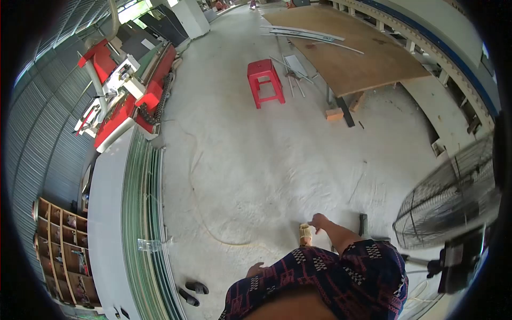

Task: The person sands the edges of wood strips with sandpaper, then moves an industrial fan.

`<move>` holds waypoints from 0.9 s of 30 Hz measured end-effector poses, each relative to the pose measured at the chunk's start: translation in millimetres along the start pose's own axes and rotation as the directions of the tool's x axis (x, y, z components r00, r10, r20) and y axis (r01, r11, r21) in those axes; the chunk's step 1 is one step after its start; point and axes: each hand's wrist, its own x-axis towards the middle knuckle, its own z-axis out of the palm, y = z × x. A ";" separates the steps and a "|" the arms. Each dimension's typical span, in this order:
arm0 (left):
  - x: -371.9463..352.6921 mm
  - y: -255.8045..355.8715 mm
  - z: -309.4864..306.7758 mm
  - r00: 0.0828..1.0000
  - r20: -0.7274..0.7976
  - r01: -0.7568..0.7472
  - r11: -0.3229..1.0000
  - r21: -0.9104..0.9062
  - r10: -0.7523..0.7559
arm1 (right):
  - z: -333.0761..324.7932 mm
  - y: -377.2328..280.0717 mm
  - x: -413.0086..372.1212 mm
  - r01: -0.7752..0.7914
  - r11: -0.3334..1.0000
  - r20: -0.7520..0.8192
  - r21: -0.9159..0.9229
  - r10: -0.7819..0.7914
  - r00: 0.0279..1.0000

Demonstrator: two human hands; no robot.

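My right hand [319,221] reaches forward of the patterned fabric I wear, its fingers loosely bent and apart. Right beside its fingertips, lower in the picture, is a small beige object [305,234] with a banded top; its lower part is hidden by my clothing. My left hand [256,269] shows only in part past the left edge of the patterned clothing [320,264]. Its fingers appear loosely stretched, with bare concrete floor around them. Nothing shows in either hand.
A red stool [262,82] stands ahead, near a low brown board [352,48] with metal strips on it. A fan [453,192] is close at right. Stacked sheets [141,213] and a red-and-white machine [122,90] line the left. Dark slippers [193,292] and a hose [200,213] lie on the floor.
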 end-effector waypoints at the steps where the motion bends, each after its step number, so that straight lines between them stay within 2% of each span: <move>1: 11.3 7.2 -7.3 1.000 -0.002 0.031 0.999 -0.033 -0.031 | -42.2 -37.2 -1.5 -0.106 0.984 0.044 0.141 0.101 0.994; 4: 47.4 32.7 -26.0 0.995 -0.006 0.099 0.988 -0.117 -0.100 | -116.1 -70.3 26.8 0.023 0.991 -0.190 0.134 0.003 0.982; 5: 58.6 40.8 -31.9 0.994 -0.006 0.112 0.985 -0.130 -0.113 | -140.7 -88.6 16.9 0.008 0.992 -0.324 0.123 0.033 0.946; 7: 82.7 58.4 -43.6 0.991 0.006 0.133 0.979 -0.158 -0.133 | -177.6 -97.7 23.8 -0.021 0.986 -0.401 0.166 0.087 0.912; 10: 121.5 84.8 -61.4 0.989 0.025 0.150 0.969 -0.198 -0.148 | -217.0 -94.8 30.4 -0.123 0.984 -0.281 0.125 0.154 0.947; 13: 168.8 117.5 -81.1 0.987 0.054 0.162 0.961 -0.226 -0.153 | -231.6 -52.4 51.0 -0.193 0.981 -0.131 0.035 0.196 0.972; 15: 208.2 137.7 -92.1 0.985 0.082 0.166 0.959 -0.231 -0.151 | -223.7 -6.3 57.6 -0.257 0.960 -0.221 0.114 0.276 0.935; 17: 249.9 153.1 -101.3 0.982 0.111 0.175 0.957 -0.232 -0.153 | -229.9 17.3 47.5 -0.445 0.883 -0.196 0.151 0.468 0.862; 19: 291.2 165.4 -113.4 0.975 0.139 0.202 0.953 -0.225 -0.173 | -242.4 40.7 46.3 -0.553 0.811 -0.101 0.190 0.576 0.811; 21: 331.7 172.6 -131.6 0.961 0.162 0.258 0.940 -0.223 -0.225 | -269.3 28.1 25.5 -0.575 0.734 -0.086 0.361 0.641 0.763; 23: 365.0 169.8 -160.4 0.934 0.175 0.346 0.913 -0.217 -0.313 | -280.0 62.8 51.7 -0.592 0.642 -0.085 0.488 0.709 0.700; 25: 386.3 167.1 -198.4 0.888 0.193 0.453 0.866 -0.212 -0.418 | -323.8 21.0 39.4 -0.636 0.568 -0.099 0.522 0.781 0.616; 26: 395.6 163.6 -221.9 0.862 0.198 0.502 0.840 -0.207 -0.466 | -328.7 38.7 57.3 -0.597 0.613 -0.142 0.517 0.749 0.647; 27: 405.6 163.7 -245.7 0.834 0.203 0.548 0.810 -0.206 -0.513 | -345.6 30.5 70.9 -0.576 0.584 -0.140 0.572 0.761 0.633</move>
